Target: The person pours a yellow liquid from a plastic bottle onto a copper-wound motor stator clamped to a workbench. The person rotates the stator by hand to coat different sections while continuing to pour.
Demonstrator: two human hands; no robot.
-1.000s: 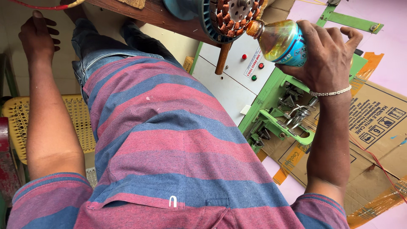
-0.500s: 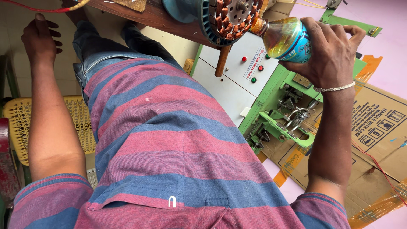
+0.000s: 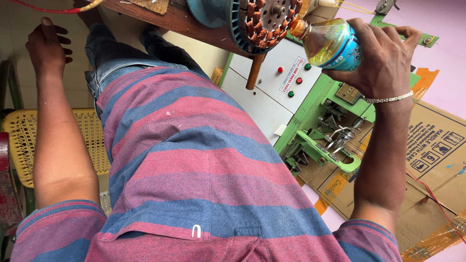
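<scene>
My right hand (image 3: 383,58) grips a clear plastic bottle (image 3: 327,43) of yellow liquid with a blue label, tipped so its mouth touches the copper windings of a round motor stator (image 3: 264,22). The stator sits at the edge of a brown wooden bench (image 3: 179,22). My left hand (image 3: 46,46) hangs out to the left with loosely curled fingers, holding nothing and touching nothing I can see. My striped pink and blue shirt fills the middle of the view.
A green and white machine (image 3: 310,106) with red and green buttons stands below the bench. Flattened cardboard (image 3: 437,160) lies on the floor at right. A yellow woven chair (image 3: 24,140) is at left. A red wire (image 3: 43,8) runs along the top left.
My right hand has shifted the bottle slightly while keeping its mouth at the stator windings. My left hand has barely moved.
</scene>
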